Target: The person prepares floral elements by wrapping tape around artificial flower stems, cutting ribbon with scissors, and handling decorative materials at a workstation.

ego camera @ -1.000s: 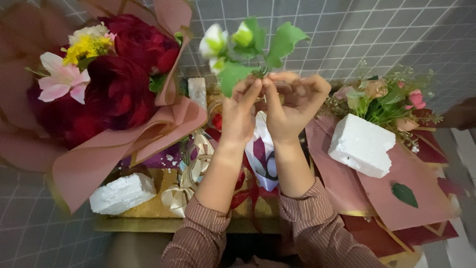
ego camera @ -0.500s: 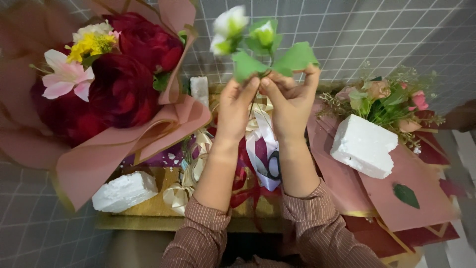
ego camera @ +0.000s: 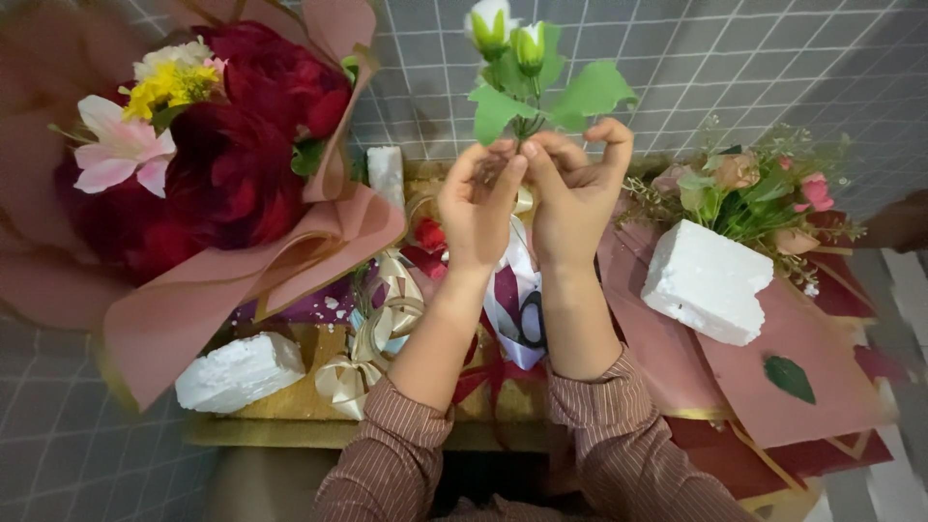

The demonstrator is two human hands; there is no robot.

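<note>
Sprig (ego camera: pixel 527 72) of white-green buds and green leaves stands upright in both my hands, high at the far middle, in front of the grey tiled wall (ego camera: pixel 735 58). It has risen since a second ago, when it sat lower and leaned to the left; now it is straightened, which I judge means I am fixing the stem rather than setting it down.

Largest around me: the dark red bouquet (ego camera: pixel 232 164) in pink wrap at far left, then the pink paper sheet (ego camera: pixel 802 367) at right with a smaller pink posy (ego camera: pixel 754 188) lying on it. A white foam block (ego camera: pixel 706 280) rests on that sheet; another foam block (ego camera: pixel 237 372) lies near left. Gold ribbon (ego camera: pixel 372 348) is beside it.

My right hand (ego camera: pixel 570 193) has its fingers pinched together on the stem. My left hand (ego camera: pixel 478 203) is clamped on the stem too, thumb meeting the right one.
</note>
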